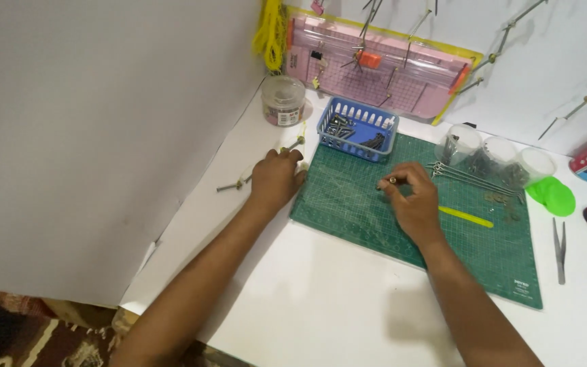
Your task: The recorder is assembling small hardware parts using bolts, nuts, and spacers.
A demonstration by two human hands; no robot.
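Between the right hand (416, 204)'s pinched fingertips sits a small brass-coloured nut (392, 181), over the green cutting mat (368, 217); the left hand (276, 178) grips a thin metal rod (232, 183).

Your left hand (276, 178) and right hand (414, 200): both bare, forearms bare too, no sleeves, gloves, rings or watch showing.

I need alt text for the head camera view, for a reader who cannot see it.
Two bare hands work at a white table: the right hand pinches a small metal part over a green cutting mat, and the left hand rests on a thin metal rod beside the mat. A blue basket sits behind.
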